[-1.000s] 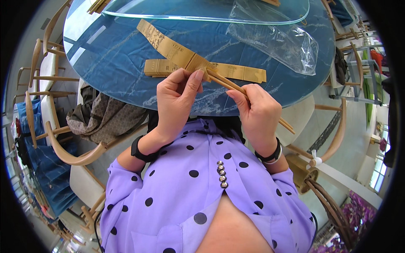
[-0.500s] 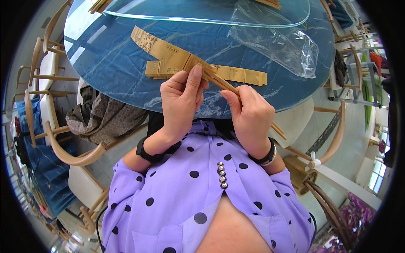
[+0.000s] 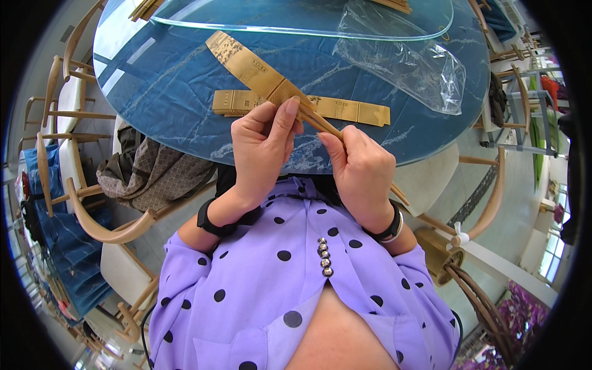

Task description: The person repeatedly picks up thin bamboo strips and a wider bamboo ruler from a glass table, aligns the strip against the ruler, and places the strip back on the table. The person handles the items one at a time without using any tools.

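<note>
Table (image 3: pixel 166 102), chopsticks (image 3: pixel 327 127) partly in paper sleeve (image 3: pixel 251 70)

Held: apparently two chopsticks (image 3: pixel 325 126), one paper sleeve (image 3: pixel 251 72). Tabletop (image 3: pixel 160 92): one sleeve stack (image 3: pixel 353 111), one clear plastic bag (image 3: pixel 412 73).

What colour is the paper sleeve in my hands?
The paper sleeve is golden tan with dark print, clearest in the head view.
</note>
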`<state>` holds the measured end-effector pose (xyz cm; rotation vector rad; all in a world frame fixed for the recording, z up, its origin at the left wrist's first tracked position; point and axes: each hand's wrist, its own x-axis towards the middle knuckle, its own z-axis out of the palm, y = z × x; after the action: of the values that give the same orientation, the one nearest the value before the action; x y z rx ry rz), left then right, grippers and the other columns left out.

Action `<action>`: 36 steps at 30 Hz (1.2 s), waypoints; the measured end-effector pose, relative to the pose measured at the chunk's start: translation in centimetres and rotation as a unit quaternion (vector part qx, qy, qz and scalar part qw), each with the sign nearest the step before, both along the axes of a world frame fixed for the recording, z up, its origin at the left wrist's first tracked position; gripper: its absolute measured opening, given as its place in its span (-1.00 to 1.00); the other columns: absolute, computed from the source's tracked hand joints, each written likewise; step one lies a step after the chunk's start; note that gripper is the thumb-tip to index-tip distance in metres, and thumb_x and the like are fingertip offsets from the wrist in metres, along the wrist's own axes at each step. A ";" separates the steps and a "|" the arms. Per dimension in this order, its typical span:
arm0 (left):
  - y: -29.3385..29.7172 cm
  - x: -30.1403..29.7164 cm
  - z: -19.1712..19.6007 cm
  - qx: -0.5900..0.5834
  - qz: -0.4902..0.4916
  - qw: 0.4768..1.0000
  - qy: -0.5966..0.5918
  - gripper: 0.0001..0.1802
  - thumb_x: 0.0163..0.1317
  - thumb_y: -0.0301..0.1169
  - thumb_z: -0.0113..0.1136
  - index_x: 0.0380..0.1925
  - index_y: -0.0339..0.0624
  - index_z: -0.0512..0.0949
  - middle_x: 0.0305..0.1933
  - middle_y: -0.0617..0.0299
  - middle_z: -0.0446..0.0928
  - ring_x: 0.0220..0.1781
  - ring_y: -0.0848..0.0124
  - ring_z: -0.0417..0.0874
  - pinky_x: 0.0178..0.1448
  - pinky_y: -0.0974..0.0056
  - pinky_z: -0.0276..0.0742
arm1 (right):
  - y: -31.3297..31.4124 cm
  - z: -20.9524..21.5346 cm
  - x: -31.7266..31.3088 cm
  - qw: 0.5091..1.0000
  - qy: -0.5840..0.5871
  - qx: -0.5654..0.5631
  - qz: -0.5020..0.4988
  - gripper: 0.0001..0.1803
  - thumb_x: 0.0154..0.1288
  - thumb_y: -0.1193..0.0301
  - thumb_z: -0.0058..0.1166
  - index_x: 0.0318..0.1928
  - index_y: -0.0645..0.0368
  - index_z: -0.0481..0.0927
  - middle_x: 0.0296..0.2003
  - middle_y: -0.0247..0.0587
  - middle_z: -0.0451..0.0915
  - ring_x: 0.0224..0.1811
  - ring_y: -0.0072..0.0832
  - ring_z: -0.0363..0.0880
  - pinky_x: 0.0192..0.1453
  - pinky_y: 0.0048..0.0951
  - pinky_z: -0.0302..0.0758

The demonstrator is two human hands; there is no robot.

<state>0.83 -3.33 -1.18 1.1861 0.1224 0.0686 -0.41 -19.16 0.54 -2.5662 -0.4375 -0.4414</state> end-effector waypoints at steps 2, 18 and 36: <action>0.0 0.0 0.1 0.011 0.001 1.000 -0.003 -0.63 0.50 -0.29 0.20 -0.47 -0.31 0.58 -0.56 0.31 0.55 -0.71 0.73 0.28 -0.66 0.50 0.10 | 0.1 0.0 0.2 1.000 0.002 -0.001 0.001 -0.53 0.44 0.11 0.18 -0.49 0.13 0.37 -0.62 -0.22 0.41 -0.60 -0.22 0.50 -0.56 -0.25 0.38; 3.4 2.0 1.5 0.009 0.133 0.988 -0.079 -0.71 0.52 -0.29 0.17 -0.19 -0.35 0.65 -0.58 0.40 0.47 -0.74 0.73 0.17 -0.66 0.53 -0.02 | -3.9 1.4 0.1 0.986 0.065 0.096 0.120 -0.73 0.39 0.24 0.24 -0.26 0.21 0.55 -0.51 -0.15 0.58 -0.51 -0.18 0.59 -0.43 -0.29 0.49; 3.2 1.9 1.9 -0.038 0.110 0.989 -0.086 -0.61 0.55 -0.22 0.11 -0.04 -0.37 0.69 -0.49 0.39 0.47 -0.66 0.74 0.16 -0.63 0.53 0.06 | -6.8 -2.2 -2.7 0.915 0.085 0.385 -0.087 -0.73 0.60 0.38 -0.08 -0.27 0.26 0.55 -0.43 -0.46 0.51 -0.53 -0.78 0.19 -0.46 -0.65 0.11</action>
<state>2.73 -0.10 0.68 1.0811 0.1018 0.3569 -3.07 -25.96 -1.67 -1.8485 0.0436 -0.3529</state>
